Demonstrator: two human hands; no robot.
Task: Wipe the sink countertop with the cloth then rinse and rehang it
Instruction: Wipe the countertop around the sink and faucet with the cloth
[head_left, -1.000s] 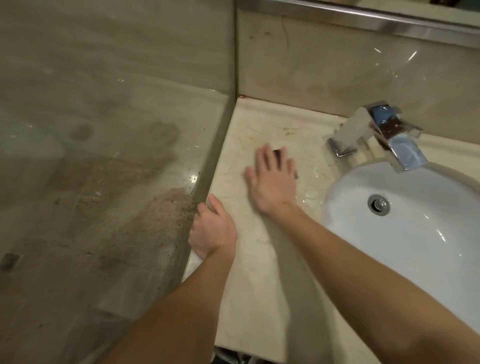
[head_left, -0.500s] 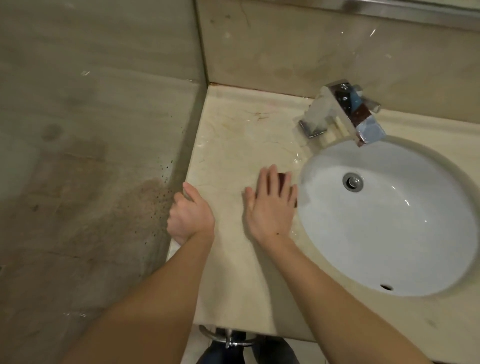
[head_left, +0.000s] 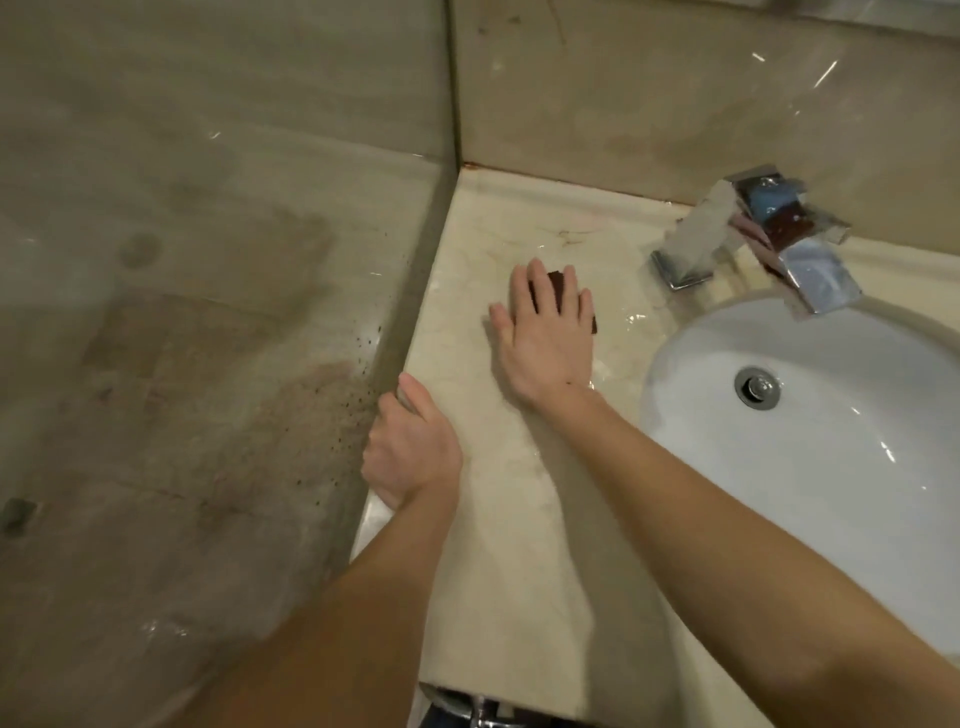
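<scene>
A small dark brown cloth (head_left: 557, 281) lies flat on the beige marble countertop (head_left: 498, 530), left of the basin. My right hand (head_left: 545, 338) presses on it with fingers spread, so only its far corner and right edge show. My left hand (head_left: 410, 447) grips the countertop's left edge, fingers curled over the side against the glass panel.
A white oval basin (head_left: 810, 467) with a metal drain (head_left: 757, 387) fills the right side. A square chrome faucet (head_left: 753, 239) stands behind it. A stained glass panel (head_left: 208, 312) borders the counter on the left. The tiled wall (head_left: 675, 93) runs along the back.
My right hand has slid the cloth away from the basin's rim toward the back left of the counter. My left hand stays on the counter's edge.
</scene>
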